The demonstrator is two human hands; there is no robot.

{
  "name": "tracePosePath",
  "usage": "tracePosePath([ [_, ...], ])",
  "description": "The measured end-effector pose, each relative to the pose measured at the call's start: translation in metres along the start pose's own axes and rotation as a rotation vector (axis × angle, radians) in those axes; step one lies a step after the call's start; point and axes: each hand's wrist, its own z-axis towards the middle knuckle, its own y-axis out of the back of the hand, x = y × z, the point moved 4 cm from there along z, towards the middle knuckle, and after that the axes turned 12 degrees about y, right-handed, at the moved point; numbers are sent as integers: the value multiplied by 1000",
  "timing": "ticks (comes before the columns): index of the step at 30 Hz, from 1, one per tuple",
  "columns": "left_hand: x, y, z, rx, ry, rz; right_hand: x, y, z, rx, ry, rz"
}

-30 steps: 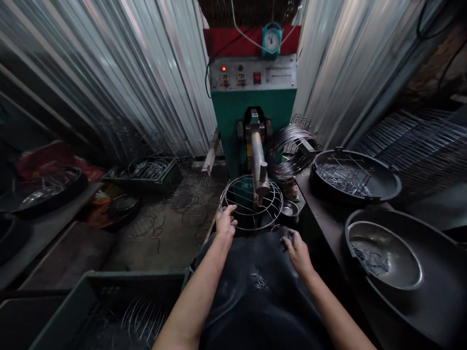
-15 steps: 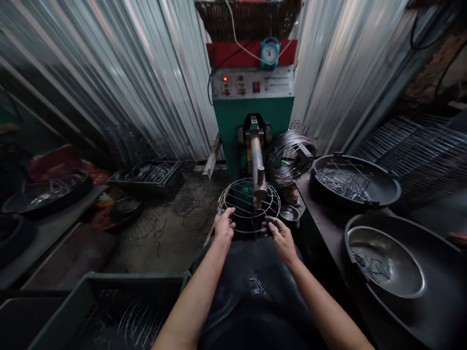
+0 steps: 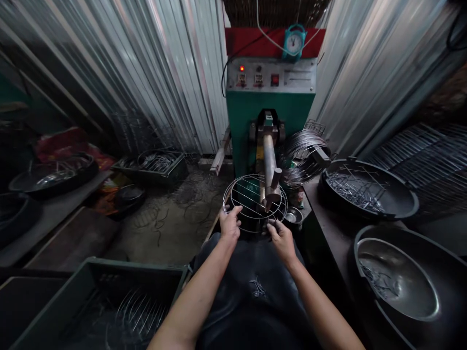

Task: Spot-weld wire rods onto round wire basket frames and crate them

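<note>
A round wire rack [image 3: 243, 195] with parallel bars lies level under the welding machine's metal arm [image 3: 270, 160]. My left hand [image 3: 230, 224] is closed on the rack's near left rim, thumb on top. Pinched together at the near right rim, the fingers of my right hand [image 3: 280, 236] are just below the arm's tip. Whatever small thing they hold is too dark to make out. The tip is close to the rack's right part; contact cannot be told. Several short bent wires [image 3: 258, 288] lie on the dark apron [image 3: 233, 311] over my lap.
The green machine [image 3: 241, 126] stands ahead, its red lamp lit. Right are a wire coil [image 3: 304, 155], a black pan [image 3: 404, 194] of wire pieces and a metal bowl [image 3: 419, 291]. A green crate [image 3: 95, 265] with wire racks stands at left.
The view has turned slightly left. Against the machine's arm, the rack sits further left, with the tip nearer its right rim. My right fingers have drawn closer together.
</note>
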Motion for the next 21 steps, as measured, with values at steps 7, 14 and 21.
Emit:
tracePosePath([
  [7, 0, -1, 6, 11, 17, 13, -5, -1, 4, 2, 11, 45],
  [14, -3, -4, 8, -1, 47, 3, -4, 0, 13, 22, 36, 33],
  [21, 2, -6, 12, -48, 72, 32, 1, -4, 17, 9, 32, 14],
])
